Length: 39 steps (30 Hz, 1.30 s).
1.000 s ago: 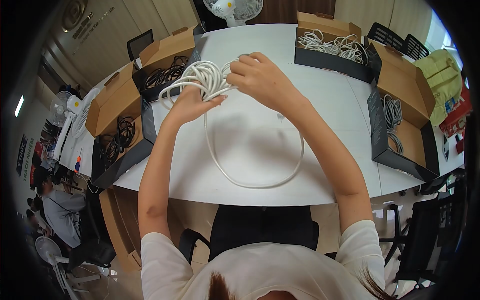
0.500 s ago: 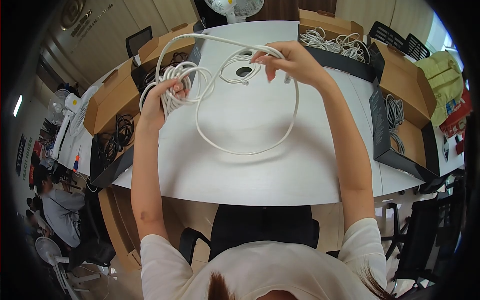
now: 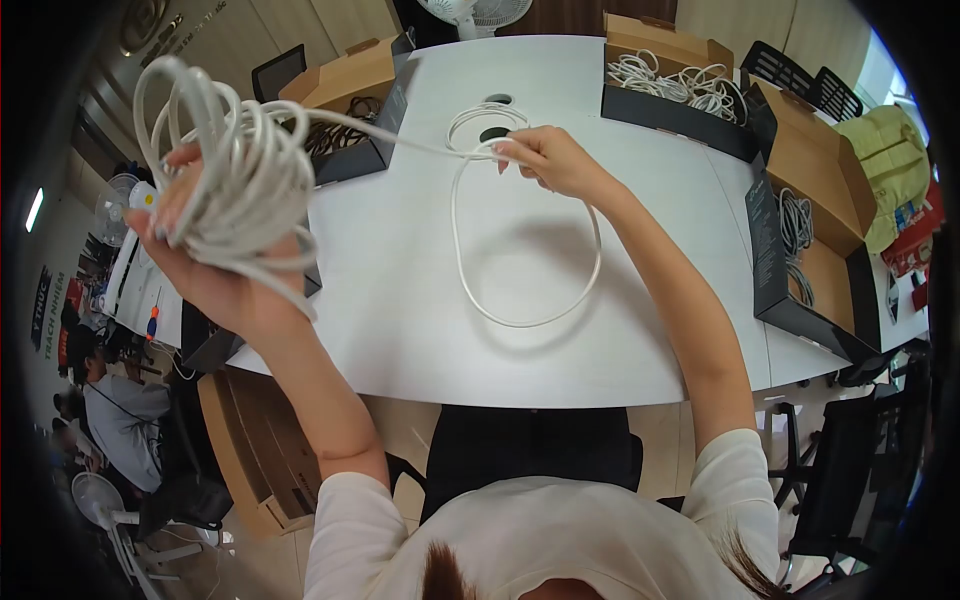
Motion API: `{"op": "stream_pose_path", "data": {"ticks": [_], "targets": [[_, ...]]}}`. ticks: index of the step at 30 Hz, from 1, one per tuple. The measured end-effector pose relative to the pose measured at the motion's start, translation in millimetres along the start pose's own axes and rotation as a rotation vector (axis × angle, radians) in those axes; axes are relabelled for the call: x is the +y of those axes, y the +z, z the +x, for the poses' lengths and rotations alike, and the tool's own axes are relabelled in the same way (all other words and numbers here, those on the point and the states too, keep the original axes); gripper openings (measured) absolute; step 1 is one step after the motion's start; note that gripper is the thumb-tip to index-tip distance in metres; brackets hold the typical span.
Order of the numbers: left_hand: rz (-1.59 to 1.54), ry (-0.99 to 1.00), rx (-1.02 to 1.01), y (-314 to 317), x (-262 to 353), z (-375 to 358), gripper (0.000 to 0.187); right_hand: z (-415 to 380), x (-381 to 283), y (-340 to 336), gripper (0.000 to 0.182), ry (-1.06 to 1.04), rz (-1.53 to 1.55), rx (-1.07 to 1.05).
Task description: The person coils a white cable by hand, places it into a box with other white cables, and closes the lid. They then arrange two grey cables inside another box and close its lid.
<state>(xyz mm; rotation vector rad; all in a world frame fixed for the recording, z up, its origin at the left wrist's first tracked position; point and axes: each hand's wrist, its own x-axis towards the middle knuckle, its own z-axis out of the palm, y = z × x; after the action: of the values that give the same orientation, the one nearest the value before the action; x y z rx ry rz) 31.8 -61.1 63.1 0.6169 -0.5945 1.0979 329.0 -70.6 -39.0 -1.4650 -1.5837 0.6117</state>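
Observation:
A thick bundle of white network cable (image 3: 245, 165) is gripped in my left hand (image 3: 205, 255), raised at the left and close to the camera. From it a single strand runs across to my right hand (image 3: 550, 160), whose fingers pinch the cable over the middle of the table. Below my right hand a loose loop of that cable (image 3: 520, 325) hangs down. Behind my right fingers, a smaller coil of white cable (image 3: 460, 118) lies on the white table (image 3: 400, 300) around a dark cable hole (image 3: 494, 134).
Open boxes hold cables: white ones in the back right box (image 3: 670, 125), grey ones in the right box (image 3: 815, 320), dark ones in the back left box (image 3: 355, 155). A screwdriver (image 3: 153, 322) lies at the far left. A black chair (image 3: 530, 440) is at the table's front edge.
My left hand has lifted the cable bundle up and left, nearer the camera. The strand between my hands is now straighter. My right hand has dropped slightly, its fingers closing on the cable.

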Motion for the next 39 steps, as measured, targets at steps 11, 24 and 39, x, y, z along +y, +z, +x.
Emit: {"op": "stream_pose_path", "data": {"ticks": [11, 24, 39], "targets": [[1.085, 1.23, 0.644, -46, 84, 49, 0.025, -2, 26, -62, 0.038, 0.224, 0.121, 0.089], [1.465, 0.345, 0.527, -130, 102, 18, 0.011, 4, 118, -85, 0.035, 0.421, -0.065, 0.254], [2.416, -0.06, 0.44, -141, -23, 41, 0.037, -47, -80, -74, 0.052, -0.281, 0.208, -0.194]]}}
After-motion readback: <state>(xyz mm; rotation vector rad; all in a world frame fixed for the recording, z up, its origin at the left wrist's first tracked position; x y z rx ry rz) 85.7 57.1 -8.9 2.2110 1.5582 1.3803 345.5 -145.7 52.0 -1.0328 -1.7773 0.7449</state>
